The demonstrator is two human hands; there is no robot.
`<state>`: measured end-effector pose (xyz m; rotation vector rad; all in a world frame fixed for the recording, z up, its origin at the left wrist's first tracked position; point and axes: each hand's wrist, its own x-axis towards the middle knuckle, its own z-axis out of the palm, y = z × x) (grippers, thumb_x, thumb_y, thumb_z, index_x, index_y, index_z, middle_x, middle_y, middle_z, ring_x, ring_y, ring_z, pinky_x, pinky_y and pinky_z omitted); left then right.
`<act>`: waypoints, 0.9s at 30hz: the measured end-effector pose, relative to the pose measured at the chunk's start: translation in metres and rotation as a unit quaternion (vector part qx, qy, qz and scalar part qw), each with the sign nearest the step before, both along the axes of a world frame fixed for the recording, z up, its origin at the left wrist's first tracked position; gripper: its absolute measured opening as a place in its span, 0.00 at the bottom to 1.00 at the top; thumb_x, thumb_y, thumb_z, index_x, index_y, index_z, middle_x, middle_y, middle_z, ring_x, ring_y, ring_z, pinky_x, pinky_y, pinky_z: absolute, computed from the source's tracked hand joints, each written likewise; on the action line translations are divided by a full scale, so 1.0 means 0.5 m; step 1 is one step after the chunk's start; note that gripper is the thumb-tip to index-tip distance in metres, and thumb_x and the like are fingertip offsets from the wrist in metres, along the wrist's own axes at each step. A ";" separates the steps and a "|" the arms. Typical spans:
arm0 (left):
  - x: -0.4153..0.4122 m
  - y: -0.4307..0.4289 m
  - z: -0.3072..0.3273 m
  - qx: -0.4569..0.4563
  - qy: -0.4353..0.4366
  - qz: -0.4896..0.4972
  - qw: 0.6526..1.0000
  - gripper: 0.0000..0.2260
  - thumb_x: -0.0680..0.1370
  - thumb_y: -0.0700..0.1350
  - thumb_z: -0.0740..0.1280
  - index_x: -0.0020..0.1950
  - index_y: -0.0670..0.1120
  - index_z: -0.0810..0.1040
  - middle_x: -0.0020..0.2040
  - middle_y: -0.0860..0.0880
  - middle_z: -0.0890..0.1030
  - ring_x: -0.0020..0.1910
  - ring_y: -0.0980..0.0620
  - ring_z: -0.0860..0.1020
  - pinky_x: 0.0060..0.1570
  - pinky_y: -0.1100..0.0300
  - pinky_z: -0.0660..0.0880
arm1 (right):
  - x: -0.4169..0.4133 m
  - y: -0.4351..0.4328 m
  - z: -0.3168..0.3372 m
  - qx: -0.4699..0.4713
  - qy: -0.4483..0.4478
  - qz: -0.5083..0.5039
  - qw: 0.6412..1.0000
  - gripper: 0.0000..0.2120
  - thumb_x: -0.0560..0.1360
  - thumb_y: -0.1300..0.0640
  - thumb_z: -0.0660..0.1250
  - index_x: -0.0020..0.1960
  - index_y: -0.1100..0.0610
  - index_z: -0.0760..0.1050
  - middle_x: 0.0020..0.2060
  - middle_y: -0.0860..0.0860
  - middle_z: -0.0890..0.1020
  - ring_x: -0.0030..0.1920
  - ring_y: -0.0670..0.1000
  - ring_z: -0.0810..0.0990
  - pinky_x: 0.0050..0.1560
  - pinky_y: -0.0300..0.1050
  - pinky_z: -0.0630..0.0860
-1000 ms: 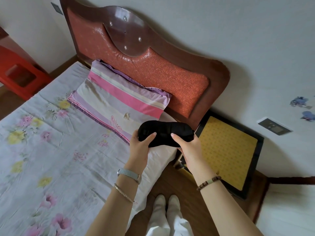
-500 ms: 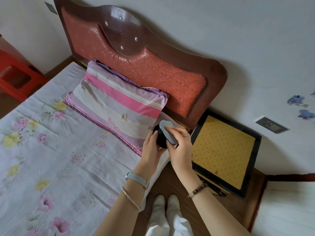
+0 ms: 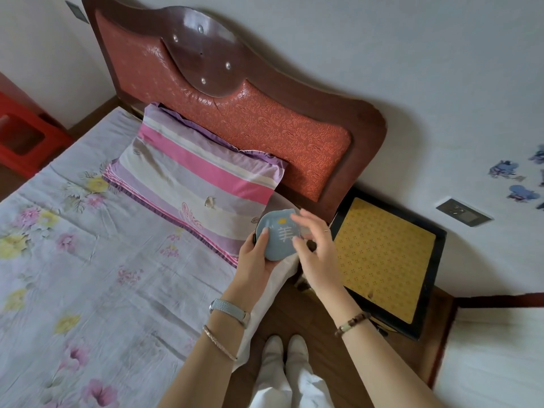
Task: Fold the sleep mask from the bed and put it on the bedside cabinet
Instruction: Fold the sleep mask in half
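Note:
The sleep mask [image 3: 276, 235] is folded in half, its blue face with white stitching and a small yellow mark turned up, a black edge showing at its left. My left hand [image 3: 256, 259] holds it from below and the left, over the bed's right edge. My right hand [image 3: 312, 245] hovers just right of the mask with fingers spread, fingertips at or just above its right edge. The bedside cabinet [image 3: 382, 260], with a yellow patterned top in a black frame, stands to the right, below the hands.
The bed [image 3: 88, 275] has a floral sheet and a striped pink pillow [image 3: 194, 189] against a red-brown headboard [image 3: 235, 113]. A red stool [image 3: 23, 136] stands at far left. A wall socket [image 3: 463, 214] is right of the cabinet. My feet [image 3: 287, 348] are on the wooden floor.
The mask was stretched out black side up between both hands, then got folded in half. Now the blue side faces up in my left hand, and my right hand's fingers have spread apart.

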<state>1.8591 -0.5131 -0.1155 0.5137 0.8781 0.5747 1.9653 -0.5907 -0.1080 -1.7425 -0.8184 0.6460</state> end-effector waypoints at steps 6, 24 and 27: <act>-0.002 0.000 0.005 -0.037 -0.011 -0.038 0.999 0.11 0.79 0.46 0.64 0.61 0.45 0.76 0.53 0.45 0.86 0.54 0.46 0.84 0.49 0.50 0.83 | 0.046 0.012 -0.010 -0.039 0.375 -0.083 0.922 0.15 0.78 0.50 0.66 0.63 0.53 0.78 0.58 0.53 0.84 0.56 0.50 0.84 0.53 0.42 0.81; 0.042 -0.040 -0.097 -0.011 0.104 -0.143 0.984 0.09 0.80 0.44 0.64 0.59 0.45 0.78 0.57 0.44 0.78 0.57 0.47 0.78 0.47 0.57 0.82 | 0.084 -0.089 -0.084 -0.060 0.436 -0.215 0.872 0.14 0.77 0.60 0.69 0.62 0.55 0.76 0.55 0.56 0.82 0.53 0.54 0.83 0.41 0.41 0.80; 0.073 -0.054 -0.125 -0.010 0.109 -0.167 0.980 0.08 0.81 0.41 0.63 0.58 0.42 0.78 0.56 0.44 0.81 0.56 0.47 0.80 0.44 0.58 0.82 | 0.106 -0.117 -0.110 -0.058 0.443 -0.253 0.858 0.15 0.77 0.61 0.69 0.64 0.56 0.74 0.54 0.56 0.82 0.51 0.53 0.83 0.42 0.42 0.81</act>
